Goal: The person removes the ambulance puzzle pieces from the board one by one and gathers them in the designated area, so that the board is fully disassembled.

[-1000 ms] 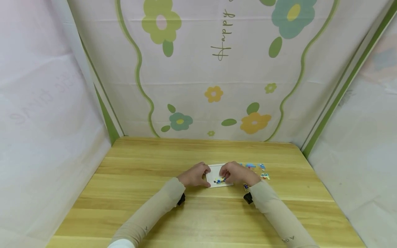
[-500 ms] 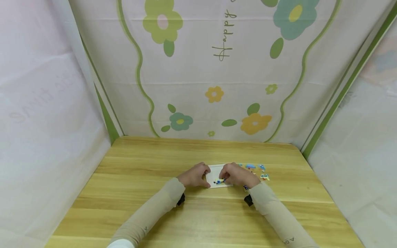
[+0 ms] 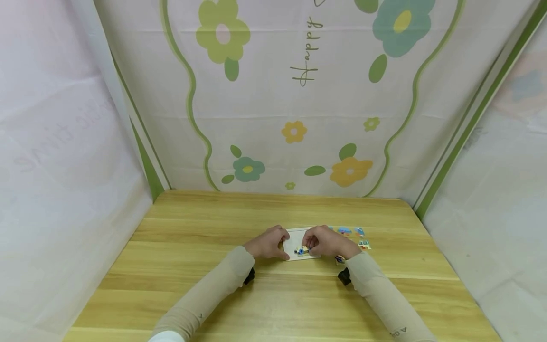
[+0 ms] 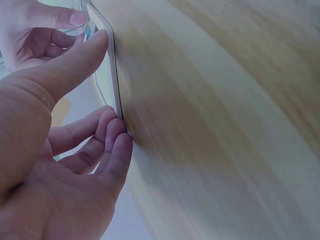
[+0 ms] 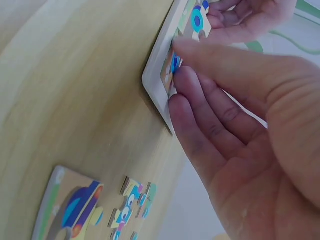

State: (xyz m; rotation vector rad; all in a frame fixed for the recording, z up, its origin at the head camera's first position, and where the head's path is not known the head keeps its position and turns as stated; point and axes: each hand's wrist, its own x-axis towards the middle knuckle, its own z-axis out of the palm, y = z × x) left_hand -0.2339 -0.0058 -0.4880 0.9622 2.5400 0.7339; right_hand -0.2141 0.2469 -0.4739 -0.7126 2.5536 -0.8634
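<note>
A white puzzle tray (image 3: pixel 293 239) lies on the table, with a few joined picture pieces (image 3: pixel 301 251) along its near side. At its left edge my left hand (image 3: pixel 270 242) holds the frame, thumb at the near corner and fingers at the far one. My right hand (image 3: pixel 326 241) is over the tray's right part. In the right wrist view its thumb and fingertips pinch a puzzle piece (image 5: pixel 175 63) with blue on it, down in the tray's corner. The fingers hide part of that piece. Beside it sits a piece with a blue ring (image 5: pixel 197 21).
Several loose puzzle pieces lie right of the tray, among them a blue one (image 3: pixel 344 230) and a yellow one (image 3: pixel 364 244). A larger corner piece (image 5: pixel 70 205) lies nearer to my right wrist. The wooden table (image 3: pixel 205 223) meets a printed curtain (image 3: pixel 265 109) behind.
Both hands stay in nearly the same spots at the tray. The right fingers shift slightly at the piece, and more of the yellow pieces shows beside them.
</note>
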